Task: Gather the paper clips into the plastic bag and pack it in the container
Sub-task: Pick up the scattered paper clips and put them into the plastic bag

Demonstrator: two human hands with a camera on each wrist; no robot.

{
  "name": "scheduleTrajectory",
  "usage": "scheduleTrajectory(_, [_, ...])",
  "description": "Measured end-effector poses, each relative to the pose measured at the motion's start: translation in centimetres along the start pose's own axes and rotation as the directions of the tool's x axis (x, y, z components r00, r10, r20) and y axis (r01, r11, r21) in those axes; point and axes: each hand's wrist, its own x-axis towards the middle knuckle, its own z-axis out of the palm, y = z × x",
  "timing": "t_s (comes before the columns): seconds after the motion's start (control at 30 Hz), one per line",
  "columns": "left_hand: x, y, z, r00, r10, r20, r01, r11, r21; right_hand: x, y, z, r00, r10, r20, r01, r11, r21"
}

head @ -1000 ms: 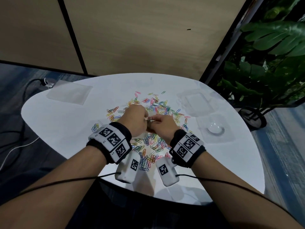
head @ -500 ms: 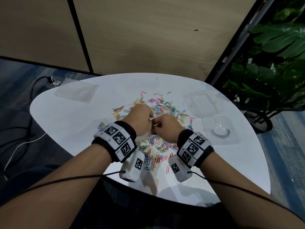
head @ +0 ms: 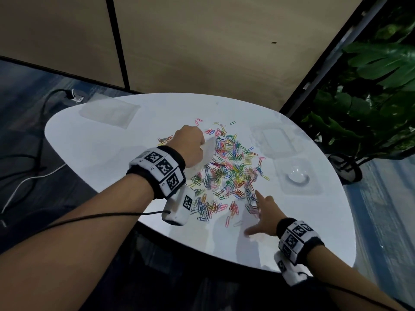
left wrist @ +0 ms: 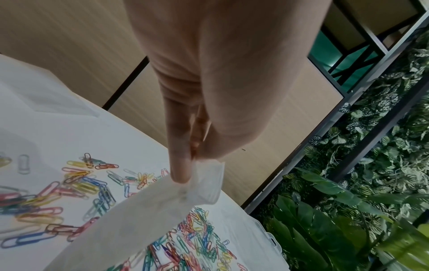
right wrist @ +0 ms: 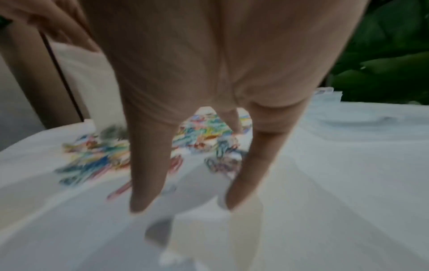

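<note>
At the far left corner of the white rounded counter lies a flat stack of clear plastic sheets or bags, untouched. Next comes the left hand, its grip clenched on the top edge of the small translucent plastic bag; the left wrist view shows thumb and forefinger pinching the bag's mouth, with the rest of it hanging down toward the counter. Half a second ago both hands met at the bag over the pile. Now they have parted: the left has carried the bag up to the far-left side of the pile, and the right has let go of it.

The heap of multicoloured wire paper clips spreads across the middle of the counter, and none can be made out inside the bag. The right hand sits at the near-right edge of the pile with its grip released, fingers spread and reaching for the clips; its own view is blurred with motion. That suggests the bag has been opened and gathering is about to start.

Further right, the clear lidded plastic container waits near the counter's edge, with a clear moulded plastic piece with a round dome just in front of it.
</note>
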Motion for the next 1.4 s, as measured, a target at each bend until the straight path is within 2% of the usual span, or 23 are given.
scheduleTrajectory(0.1, [0.0, -0.1, 0.2, 1.0, 0.007, -0.011, -0.007, 1.0, -0.01, 0.4, -0.9, 2.0, 0.986, -0.106, -0.131, 0.112, 0.993, 0.034])
scheduleTrajectory(0.27, [0.1, -0.3, 0.4, 1.0, 0.007, -0.007, -0.007, 1.0, -0.002, 1.2, -3.1, 2.8, 0.956, -0.215, -0.201, 0.224, 0.974, 0.024])
scheduleTrajectory(0.47, [0.3, -0.5, 0.0, 1.0, 0.01, 0.007, -0.011, 1.0, 0.022, 2.1, -4.8, 3.0, 0.928, -0.211, -0.309, 0.251, 0.963, 0.097])
scheduleTrajectory(0.63, [0.4, -0.8, 0.1, 1.0, 0.025, 0.018, -0.026, 1.0, 0.015, 2.8, -6.7, 2.8, 0.893, -0.28, -0.353, 0.259, 0.96, -0.106])
scheduleTrajectory(0.7, [0.4, -0.8, 0.2, 0.999, 0.033, 0.019, -0.034, 0.999, 0.021, 3.3, -7.1, 2.6, 0.896, -0.253, -0.364, 0.205, 0.965, -0.166])
scheduleTrajectory(0.8, [0.4, -0.8, 0.4, 0.999, 0.033, 0.024, -0.034, 0.999, 0.026, 3.9, -7.2, 1.6, 0.932, -0.158, -0.328, 0.138, 0.987, -0.085])
scheduleTrajectory(0.87, [0.4, -0.9, 0.4, 0.999, 0.034, 0.029, -0.034, 0.999, 0.032, 4.2, -7.0, 0.6, 0.94, -0.095, -0.326, 0.113, 0.993, 0.035])
scheduleTrajectory(0.93, [0.4, -0.9, 0.4, 0.999, 0.03, 0.032, -0.031, 0.999, 0.038, 4.6, -6.3, -0.1, 0.952, 0.009, -0.305, 0.065, 0.971, 0.231])
scheduleTrajectory(1.0, [0.4, -0.9, 0.3, 0.999, 0.021, 0.034, -0.023, 0.999, 0.043, 4.9, -5.3, -0.5, 0.971, 0.106, -0.216, 0.014, 0.872, 0.49])
scheduleTrajectory(1.03, [0.4, -0.8, 0.3, 0.999, 0.017, 0.034, -0.018, 0.999, 0.043, 5.0, -5.1, -0.8, 0.981, 0.135, -0.143, -0.014, 0.773, 0.634])
scheduleTrajectory(1.07, [0.4, -0.8, 0.3, 0.999, 0.014, 0.035, -0.016, 0.999, 0.042, 4.9, -5.0, -1.1, 0.99, 0.124, -0.068, -0.027, 0.633, 0.774])
scheduleTrajectory(1.13, [0.4, -0.6, 0.3, 0.999, 0.013, 0.037, -0.015, 0.999, 0.041, 4.7, -5.6, -2.2, 0.999, 0.012, 0.036, -0.038, 0.319, 0.947])
scheduleTrajectory(1.2, [0.5, -0.5, 0.4, 0.999, 0.013, 0.045, -0.015, 0.999, 0.039, 3.8, -7.0, -3.9, 0.995, -0.077, 0.056, -0.052, 0.052, 0.997])
scheduleTrajectory(1.23, [0.5, -0.4, 0.5, 0.999, 0.013, 0.048, -0.015, 0.999, 0.035, 3.2, -7.8, -4.9, 0.993, -0.115, 0.038, -0.043, -0.042, 0.998])
scheduleTrajectory(1.3, [0.5, -0.1, 0.8, 0.999, 0.022, 0.048, -0.023, 0.999, 0.031, 2.2, -9.5, -6.5, 0.981, -0.192, -0.022, -0.006, -0.143, 0.99])
scheduleTrajectory(1.33, [0.5, 0.0, 1.0, 0.998, 0.03, 0.047, -0.032, 0.999, 0.032, 1.6, -10.3, -7.0, 0.973, -0.226, -0.051, 0.017, -0.151, 0.988])
scheduleTrajectory(1.4, [0.4, 0.3, 1.3, 0.998, 0.048, 0.043, -0.05, 0.998, 0.036, 1.1, -11.7, -7.4, 0.957, -0.272, -0.095, 0.071, -0.098, 0.993])
